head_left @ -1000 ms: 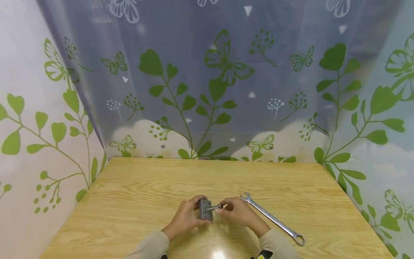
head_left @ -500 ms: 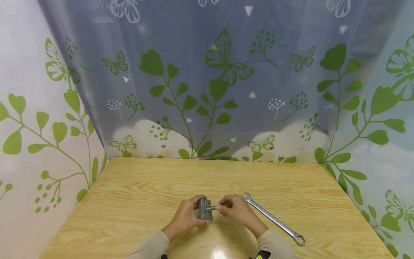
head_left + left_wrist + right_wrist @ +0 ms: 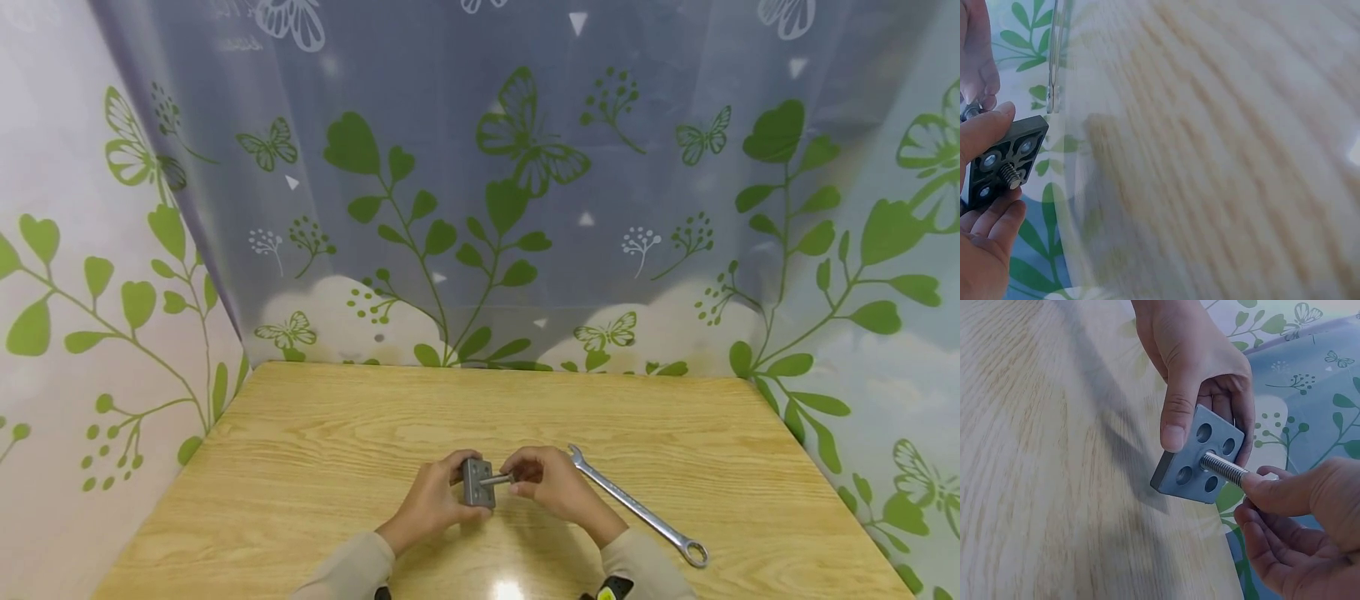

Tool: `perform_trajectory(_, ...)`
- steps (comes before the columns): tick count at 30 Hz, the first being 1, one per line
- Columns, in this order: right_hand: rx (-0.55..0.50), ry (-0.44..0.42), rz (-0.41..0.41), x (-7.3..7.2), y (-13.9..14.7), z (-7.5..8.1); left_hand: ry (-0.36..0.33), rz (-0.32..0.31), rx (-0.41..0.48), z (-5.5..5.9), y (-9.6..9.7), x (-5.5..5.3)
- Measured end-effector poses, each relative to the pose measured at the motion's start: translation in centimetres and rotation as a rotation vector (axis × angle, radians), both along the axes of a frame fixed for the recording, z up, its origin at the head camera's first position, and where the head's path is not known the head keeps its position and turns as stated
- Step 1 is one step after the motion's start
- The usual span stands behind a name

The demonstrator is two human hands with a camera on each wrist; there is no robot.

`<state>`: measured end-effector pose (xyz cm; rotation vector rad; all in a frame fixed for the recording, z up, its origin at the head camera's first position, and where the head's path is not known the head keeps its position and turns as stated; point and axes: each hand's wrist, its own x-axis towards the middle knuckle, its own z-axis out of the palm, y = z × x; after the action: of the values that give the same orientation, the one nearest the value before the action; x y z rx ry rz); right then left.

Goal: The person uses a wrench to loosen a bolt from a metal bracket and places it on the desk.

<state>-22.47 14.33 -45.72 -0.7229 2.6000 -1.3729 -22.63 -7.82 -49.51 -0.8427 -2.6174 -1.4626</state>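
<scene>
My left hand [image 3: 431,502] grips a grey square plate [image 3: 472,492] by its edges, thumb on one edge and fingers on the opposite one. Several round recessed holes show in the plate's face in the right wrist view. A threaded bolt [image 3: 1225,469] runs through the centre, and its threaded tip [image 3: 1012,177] sticks out the other side. At the bolt's outer end, the thumb and index finger of my right hand [image 3: 1310,519] pinch it. The bolt's far end is partly hidden by those fingers. Both hands hold the piece above the table.
A combination wrench [image 3: 637,508] lies slanted on the wooden table [image 3: 337,433], just right of my right hand; that hand overlaps its jaw end in the head view. Sheets printed with leaves and butterflies [image 3: 532,133] stand around the back and sides.
My right-hand fingers have shifted around the bolt's outer end, and the hand sits slightly higher, covering part of the wrench's jaw end. The left hand and plate stay nearly still.
</scene>
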Motion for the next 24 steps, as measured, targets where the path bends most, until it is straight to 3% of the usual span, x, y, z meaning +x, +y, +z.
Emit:
perform_trajectory(6, 0.036, -0.081, 0.051, 0.05, 0.04, -0.33, -0.002, 0.004, -0.002, -0.21, -0.05, 0.08)
perform_trajectory(12, -0.008, -0.146, -0.020, 0.19, -0.15, -0.25, 0.000, 0.009, -0.006, -0.24, -0.04, 0.02)
perform_trajectory(17, -0.008, -0.123, -0.039, 0.14, -0.14, -0.24, -0.007, 0.009, -0.008, -0.17, 0.02, 0.03)
perform_trajectory(24, 0.005, 0.010, -0.014, 0.06, 0.09, -0.36, -0.020, 0.009, 0.000, -0.25, 0.03, 0.08)
